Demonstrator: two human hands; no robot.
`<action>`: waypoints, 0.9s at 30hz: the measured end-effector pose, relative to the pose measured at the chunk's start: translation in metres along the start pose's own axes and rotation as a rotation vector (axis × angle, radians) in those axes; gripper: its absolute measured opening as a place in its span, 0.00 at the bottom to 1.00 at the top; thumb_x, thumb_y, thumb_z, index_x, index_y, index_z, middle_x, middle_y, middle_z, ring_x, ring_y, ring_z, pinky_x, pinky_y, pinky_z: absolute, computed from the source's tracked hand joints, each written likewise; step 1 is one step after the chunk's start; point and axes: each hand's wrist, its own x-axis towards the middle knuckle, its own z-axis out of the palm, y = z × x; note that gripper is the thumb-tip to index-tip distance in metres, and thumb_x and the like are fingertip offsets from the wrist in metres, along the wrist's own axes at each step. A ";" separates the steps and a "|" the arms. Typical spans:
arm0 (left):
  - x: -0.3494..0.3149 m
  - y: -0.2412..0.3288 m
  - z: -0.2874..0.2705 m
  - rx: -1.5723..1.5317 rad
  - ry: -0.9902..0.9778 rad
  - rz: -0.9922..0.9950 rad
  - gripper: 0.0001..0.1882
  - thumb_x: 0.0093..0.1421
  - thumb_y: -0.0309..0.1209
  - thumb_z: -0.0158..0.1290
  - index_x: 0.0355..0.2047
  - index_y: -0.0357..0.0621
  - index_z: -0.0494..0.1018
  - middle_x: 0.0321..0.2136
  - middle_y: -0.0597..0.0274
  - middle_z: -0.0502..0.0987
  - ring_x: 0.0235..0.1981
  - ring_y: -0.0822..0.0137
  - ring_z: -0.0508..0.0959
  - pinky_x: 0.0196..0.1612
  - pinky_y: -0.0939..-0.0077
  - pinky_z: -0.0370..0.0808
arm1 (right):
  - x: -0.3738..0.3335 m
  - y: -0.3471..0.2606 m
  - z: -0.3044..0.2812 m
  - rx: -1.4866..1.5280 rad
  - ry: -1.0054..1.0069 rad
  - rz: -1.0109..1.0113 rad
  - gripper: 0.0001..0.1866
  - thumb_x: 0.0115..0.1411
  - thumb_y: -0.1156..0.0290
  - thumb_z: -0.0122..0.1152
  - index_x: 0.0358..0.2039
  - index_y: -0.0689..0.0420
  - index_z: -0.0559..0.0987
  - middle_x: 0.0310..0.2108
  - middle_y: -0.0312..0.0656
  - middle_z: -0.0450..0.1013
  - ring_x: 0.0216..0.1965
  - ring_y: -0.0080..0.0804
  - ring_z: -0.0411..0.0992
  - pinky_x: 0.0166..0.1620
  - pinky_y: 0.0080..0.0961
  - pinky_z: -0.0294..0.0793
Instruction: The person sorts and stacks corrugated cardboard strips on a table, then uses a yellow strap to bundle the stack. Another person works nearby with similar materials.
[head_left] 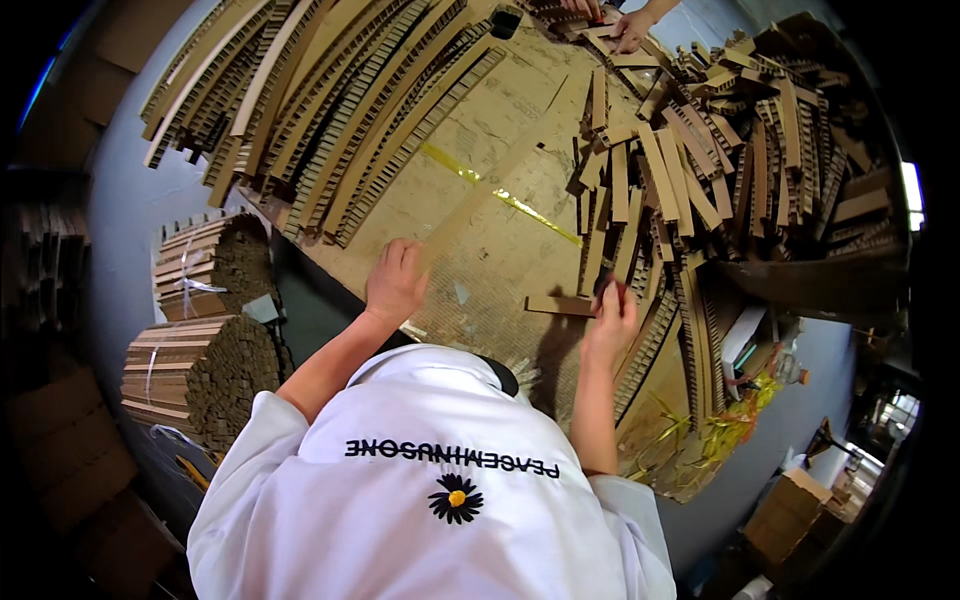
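My left hand (397,282) rests at the near edge of the cardboard-covered table (470,260), fingers curled. Whatever may be in it does not show. A pale, faint band (480,205) runs from beside it toward the far side of the table. On the right, my right hand (612,325) is closed around a small dark reddish object (607,285), too blurred to name. Just left of that hand lies a short cardboard strip (558,305). Beyond and beside it, honeycomb cardboard strips (640,190) lie in a loose heap.
Long honeycomb strips (370,110) lie in rows at the far left. Tied strip bundles (190,375) stand below left. Yellow tape (520,212) crosses the tabletop. Another person's hand (630,32) works at the far edge. Yellow strapping (725,430) tangles at the right corner.
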 end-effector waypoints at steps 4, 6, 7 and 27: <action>0.030 -0.030 -0.070 0.266 0.206 0.123 0.23 0.54 0.32 0.61 0.49 0.39 0.71 0.44 0.45 0.73 0.49 0.44 0.73 0.50 0.54 0.74 | -0.064 0.015 -0.034 -0.087 0.066 0.129 0.11 0.64 0.69 0.67 0.41 0.63 0.81 0.30 0.34 0.76 0.27 0.20 0.70 0.32 0.18 0.70; 0.078 -0.067 -0.110 0.495 0.310 0.152 0.25 0.57 0.37 0.60 0.51 0.37 0.72 0.47 0.45 0.75 0.49 0.43 0.74 0.54 0.54 0.72 | -0.076 0.018 -0.043 -0.032 0.108 0.092 0.11 0.63 0.69 0.68 0.42 0.63 0.82 0.33 0.35 0.78 0.29 0.19 0.72 0.33 0.17 0.72; 0.107 -0.068 -0.132 0.677 0.409 0.187 0.26 0.57 0.37 0.62 0.53 0.38 0.72 0.48 0.46 0.75 0.49 0.44 0.74 0.56 0.52 0.71 | -0.075 0.023 -0.053 -0.008 0.119 0.117 0.13 0.63 0.69 0.69 0.43 0.64 0.82 0.33 0.35 0.78 0.29 0.19 0.72 0.34 0.17 0.73; -0.066 0.293 0.146 -0.898 -1.353 -0.450 0.26 0.67 0.34 0.58 0.58 0.28 0.67 0.39 0.60 0.78 0.34 0.72 0.77 0.40 0.78 0.75 | 0.063 -0.060 -0.318 -0.093 0.216 -0.152 0.14 0.65 0.69 0.65 0.47 0.63 0.81 0.39 0.32 0.78 0.41 0.19 0.74 0.47 0.18 0.72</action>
